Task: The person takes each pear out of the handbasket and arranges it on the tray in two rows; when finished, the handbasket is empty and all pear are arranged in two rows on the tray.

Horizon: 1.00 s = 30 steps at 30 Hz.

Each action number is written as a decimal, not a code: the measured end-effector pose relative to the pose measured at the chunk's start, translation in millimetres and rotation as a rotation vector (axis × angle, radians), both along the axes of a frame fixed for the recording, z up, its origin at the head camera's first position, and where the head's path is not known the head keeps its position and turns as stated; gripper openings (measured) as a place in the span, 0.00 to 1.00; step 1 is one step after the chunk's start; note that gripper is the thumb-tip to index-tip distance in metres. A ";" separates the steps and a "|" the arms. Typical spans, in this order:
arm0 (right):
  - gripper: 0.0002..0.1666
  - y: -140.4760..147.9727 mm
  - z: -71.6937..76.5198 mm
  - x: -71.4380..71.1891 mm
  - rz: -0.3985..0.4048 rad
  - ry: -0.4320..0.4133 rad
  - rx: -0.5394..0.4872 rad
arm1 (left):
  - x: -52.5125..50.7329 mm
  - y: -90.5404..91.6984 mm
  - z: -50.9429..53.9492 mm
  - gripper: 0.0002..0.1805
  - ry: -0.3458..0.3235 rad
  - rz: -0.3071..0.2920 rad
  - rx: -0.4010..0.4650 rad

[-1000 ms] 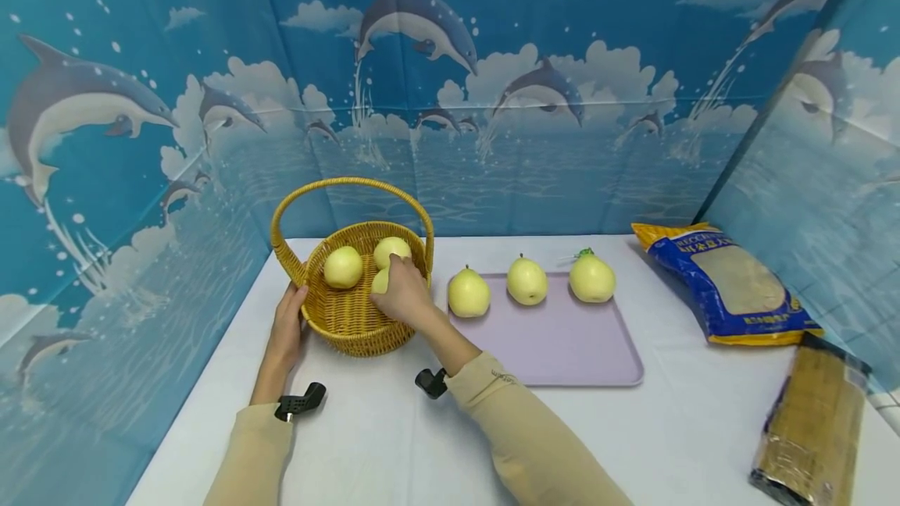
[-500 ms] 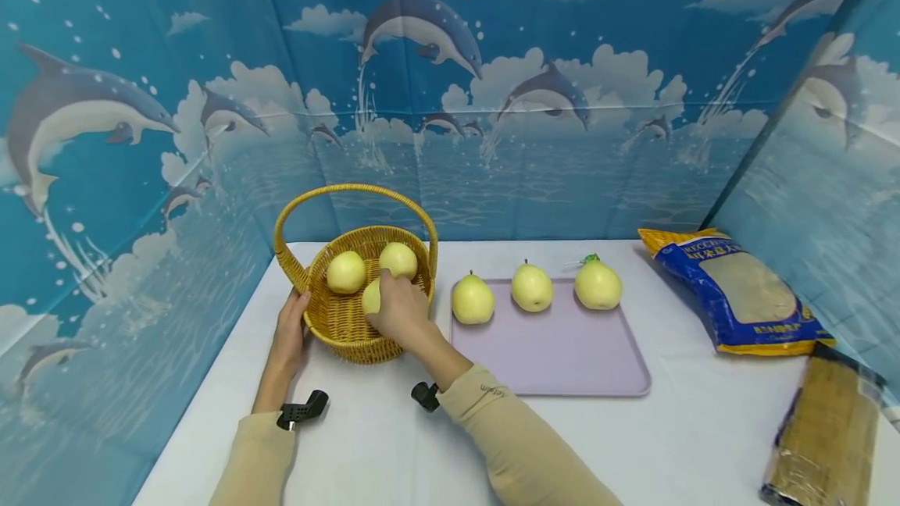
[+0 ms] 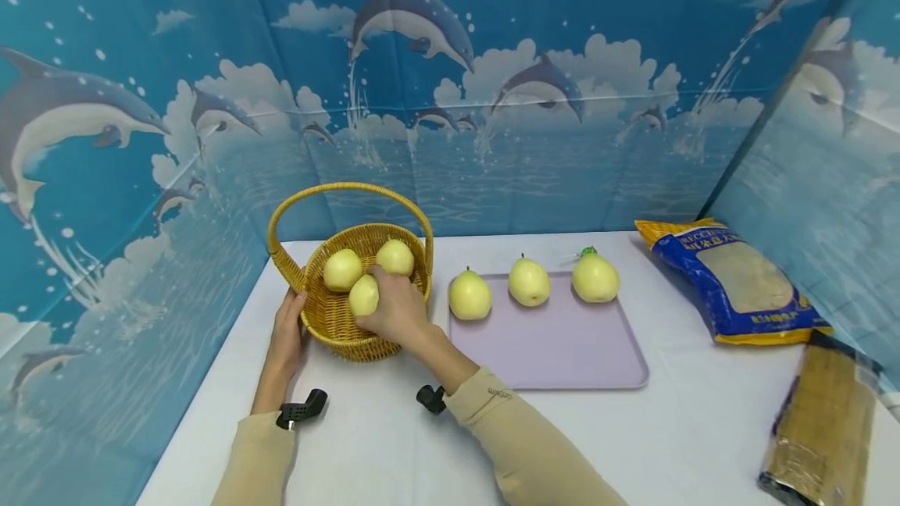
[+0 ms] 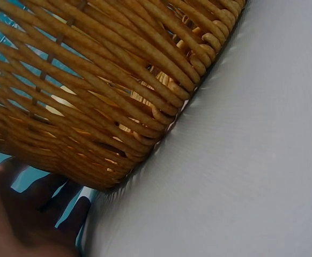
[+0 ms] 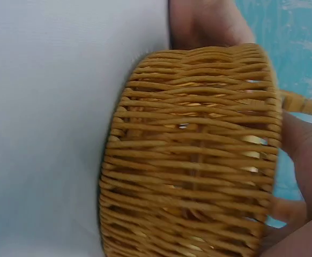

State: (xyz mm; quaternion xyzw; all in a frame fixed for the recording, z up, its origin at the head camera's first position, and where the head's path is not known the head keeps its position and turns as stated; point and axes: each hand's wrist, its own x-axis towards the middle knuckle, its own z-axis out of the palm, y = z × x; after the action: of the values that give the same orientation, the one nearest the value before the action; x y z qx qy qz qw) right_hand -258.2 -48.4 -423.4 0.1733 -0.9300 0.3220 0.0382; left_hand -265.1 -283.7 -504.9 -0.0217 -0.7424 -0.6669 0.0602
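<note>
One basket (image 3: 360, 350) upright, handle (image 3: 349, 187) spanning sideways, gripped pear (image 3: 363, 297)

Golden-brown woven basket (image 3: 355, 349), yellow-green pears (image 3: 363, 296), lilac tray (image 3: 555, 350) (blue, dolphin-patterned backdrop (image 3: 492, 178)).

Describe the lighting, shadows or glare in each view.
Head: bright, fairly even light, with shiny glints on the wrapped package; left wrist: the left hand lies in deep shade; right wrist: a narrow shadow edges the basket along the white cloth.
</note>
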 end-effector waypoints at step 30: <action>0.49 134.9 -12.0 104.0 -0.096 -0.053 -0.397 | 2.5 -0.7 3.6 0.33 -0.017 0.005 -0.007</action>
State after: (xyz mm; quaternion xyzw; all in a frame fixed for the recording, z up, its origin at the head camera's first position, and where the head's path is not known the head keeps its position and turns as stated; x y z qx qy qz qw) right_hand -154.1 86.4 -435.4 0.1093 -0.8562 0.5011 0.0625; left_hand -262.6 -284.4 -501.2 -0.0142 -0.7453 -0.6643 0.0555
